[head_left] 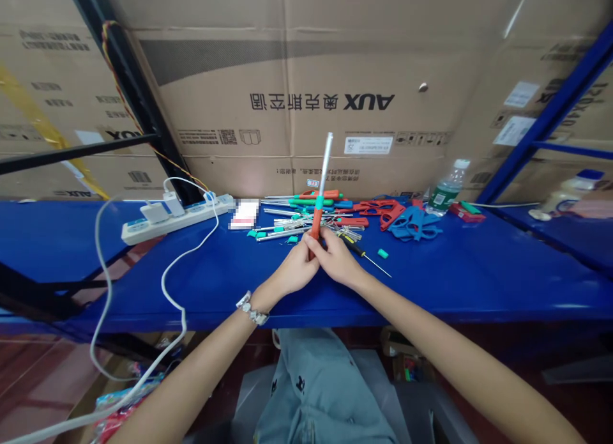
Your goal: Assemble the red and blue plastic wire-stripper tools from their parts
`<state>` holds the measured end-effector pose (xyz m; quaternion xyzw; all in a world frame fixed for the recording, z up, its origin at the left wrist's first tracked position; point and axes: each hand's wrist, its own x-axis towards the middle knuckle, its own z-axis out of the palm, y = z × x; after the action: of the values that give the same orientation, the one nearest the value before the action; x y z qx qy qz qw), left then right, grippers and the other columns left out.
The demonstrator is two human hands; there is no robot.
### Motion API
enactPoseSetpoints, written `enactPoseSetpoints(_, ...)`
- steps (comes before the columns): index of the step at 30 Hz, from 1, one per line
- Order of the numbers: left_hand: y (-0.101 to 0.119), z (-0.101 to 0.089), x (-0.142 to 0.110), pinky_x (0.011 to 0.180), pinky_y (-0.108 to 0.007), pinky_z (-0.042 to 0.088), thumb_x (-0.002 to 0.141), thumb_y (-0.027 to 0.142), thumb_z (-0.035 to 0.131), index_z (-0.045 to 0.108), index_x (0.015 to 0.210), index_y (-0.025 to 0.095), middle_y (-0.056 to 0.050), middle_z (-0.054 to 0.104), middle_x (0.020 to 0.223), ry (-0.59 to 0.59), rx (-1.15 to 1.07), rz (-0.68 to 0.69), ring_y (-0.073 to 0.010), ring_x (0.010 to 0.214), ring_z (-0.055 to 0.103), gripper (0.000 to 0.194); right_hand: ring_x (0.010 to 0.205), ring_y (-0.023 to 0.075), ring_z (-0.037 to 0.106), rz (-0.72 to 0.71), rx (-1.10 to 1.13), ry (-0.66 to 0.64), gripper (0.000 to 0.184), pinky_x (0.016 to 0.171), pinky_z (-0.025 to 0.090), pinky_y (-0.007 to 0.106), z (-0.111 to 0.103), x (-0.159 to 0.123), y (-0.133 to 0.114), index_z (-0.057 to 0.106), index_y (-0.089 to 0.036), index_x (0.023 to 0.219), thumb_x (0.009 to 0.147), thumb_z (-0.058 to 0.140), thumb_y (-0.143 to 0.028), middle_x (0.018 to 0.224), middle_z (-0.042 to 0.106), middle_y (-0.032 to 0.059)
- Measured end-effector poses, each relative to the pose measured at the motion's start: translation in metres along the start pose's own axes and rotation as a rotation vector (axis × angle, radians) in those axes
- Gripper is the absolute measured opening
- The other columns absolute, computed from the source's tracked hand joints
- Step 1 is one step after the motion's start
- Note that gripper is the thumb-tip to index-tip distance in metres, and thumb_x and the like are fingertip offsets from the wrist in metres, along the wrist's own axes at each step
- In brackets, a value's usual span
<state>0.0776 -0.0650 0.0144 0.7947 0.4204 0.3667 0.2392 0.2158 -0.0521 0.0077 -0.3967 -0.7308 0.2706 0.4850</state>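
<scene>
Both of my hands are wrapped round the orange handle of a long-reach lighter (317,223), held upright above the blue table. Its metal tube points up and away, and a green piece sits where the tube meets the handle. My left hand (299,266) closes on the handle from the left, a silver bracelet at its wrist. My right hand (339,260) grips from the right, with the thumbs near each other. Behind them lies a pile of lighter parts, with metal tubes (275,236) and orange and blue handle shells. A yellow-and-black screwdriver (371,260) lies beside my right hand.
Blue plastic shells (414,224) and red ones (390,214) lie right of the pile. Farther right stands a green-labelled bottle (445,190). A white power strip (179,219) with trailing cables is at left. Large cardboard boxes (215,99) wall off the back.
</scene>
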Motion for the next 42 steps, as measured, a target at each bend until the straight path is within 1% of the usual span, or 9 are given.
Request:
enactPoseSetpoints(3, 0.007, -0.007, -0.01, 0.08, -0.035, 0.056, 0.093, 0.031, 0.06, 0.067, 0.105, 0.016, -0.011, 0.075, 0.107, -0.044, 0.156, 0.04, -0.0234, 0.091, 0.071, 0.02, 0.076, 0.02, 0.063, 0.048, 0.029, -0.068, 0.032, 0.073, 0.051, 0.035, -0.013, 0.002, 0.004, 0.059, -0.022, 0.097, 0.099, 0.051, -0.053, 0.085, 0.066, 0.0034)
enactPoseSetpoints(5, 0.01, -0.016, -0.021, 0.067, -0.031, 0.051, 0.094, 0.04, 0.06, 0.07, 0.083, 0.019, -0.004, 0.075, 0.082, -0.06, 0.255, 0.013, -0.0195, 0.072, 0.069, 0.025, 0.076, 0.0205, 0.064, 0.033, 0.013, -0.146, 0.032, 0.071, 0.05, 0.034, -0.024, 0.004, 0.005, 0.059, -0.024, 0.107, 0.1, 0.051, -0.054, 0.086, 0.068, 0.0029)
enactPoseSetpoints(8, 0.013, -0.029, -0.036, 0.056, -0.027, 0.04, 0.098, 0.04, 0.053, 0.06, 0.061, 0.018, 0.001, 0.063, 0.058, 0.083, 0.255, 0.097, -0.0122, 0.054, 0.056, 0.044, 0.09, 0.0251, 0.068, -0.052, -0.213, -0.276, 0.036, 0.078, 0.049, 0.036, -0.038, 0.002, 0.003, 0.057, -0.028, 0.129, 0.1, 0.054, -0.05, 0.104, 0.073, 0.0059)
enactPoseSetpoints(12, 0.012, -0.039, -0.04, 0.053, -0.025, 0.035, 0.1, 0.036, 0.051, 0.054, 0.058, 0.018, 0.003, 0.055, 0.053, 0.192, 0.235, 0.229, -0.0091, 0.048, 0.046, 0.046, 0.083, 0.0269, 0.068, -0.077, -0.547, -0.42, 0.038, 0.072, 0.045, 0.034, -0.043, -0.003, 0.0, 0.056, -0.024, 0.126, 0.097, 0.061, -0.048, 0.095, 0.072, 0.0081)
enactPoseSetpoints(17, 0.004, -0.045, -0.029, 0.051, -0.025, 0.029, 0.099, 0.038, 0.052, 0.05, 0.055, 0.018, 0.004, 0.052, 0.05, 0.129, 0.323, 0.184, -0.0089, 0.047, 0.043, 0.048, 0.093, 0.0254, 0.065, -0.131, -0.684, -0.507, 0.027, 0.081, 0.047, 0.036, -0.04, -0.002, 0.002, 0.056, -0.02, 0.116, 0.1, 0.059, -0.041, 0.114, 0.065, 0.0116)
enactPoseSetpoints(28, -0.006, -0.038, 0.019, 0.054, -0.029, 0.024, 0.098, 0.044, 0.048, 0.048, 0.055, 0.019, 0.001, 0.053, 0.051, 0.037, 0.389, 0.133, -0.0123, 0.049, 0.042, 0.049, 0.12, 0.0282, 0.055, -0.152, -0.506, -0.414, 0.039, 0.106, 0.043, 0.049, -0.056, 0.0, 0.013, 0.058, -0.022, 0.134, 0.097, 0.063, -0.035, 0.125, 0.062, 0.0124)
enactPoseSetpoints(33, -0.008, -0.027, 0.051, 0.053, -0.031, 0.02, 0.097, 0.044, 0.047, 0.047, 0.054, 0.02, -0.001, 0.051, 0.05, 0.048, 0.404, 0.165, -0.0137, 0.049, 0.042, 0.049, 0.108, 0.0258, 0.063, 0.037, -0.676, -0.189, 0.025, 0.091, 0.05, 0.039, -0.08, 0.003, 0.011, 0.063, -0.018, 0.12, 0.098, 0.055, -0.026, 0.121, 0.065, 0.0137)
enactPoseSetpoints(37, -0.024, -0.026, 0.058, 0.054, -0.03, 0.022, 0.098, 0.045, 0.046, 0.051, 0.055, 0.019, -0.001, 0.052, 0.051, 0.095, 0.348, 0.158, -0.0137, 0.05, 0.043, 0.05, 0.095, 0.0293, 0.069, 0.279, -0.895, -0.283, 0.026, 0.076, 0.049, 0.036, -0.09, 0.008, 0.011, 0.066, -0.017, 0.107, 0.089, 0.067, -0.035, 0.111, 0.071, 0.0149)
enactPoseSetpoints(42, -0.037, -0.033, 0.045, 0.055, -0.029, 0.026, 0.098, 0.047, 0.045, 0.056, 0.056, 0.019, 0.001, 0.049, 0.048, 0.112, 0.266, 0.149, -0.0125, 0.048, 0.042, 0.052, 0.091, 0.0297, 0.07, 0.264, -0.997, -0.265, 0.018, 0.067, 0.042, 0.033, -0.084, 0.018, 0.009, 0.068, -0.019, 0.092, 0.087, 0.066, -0.036, 0.095, 0.075, 0.0115)
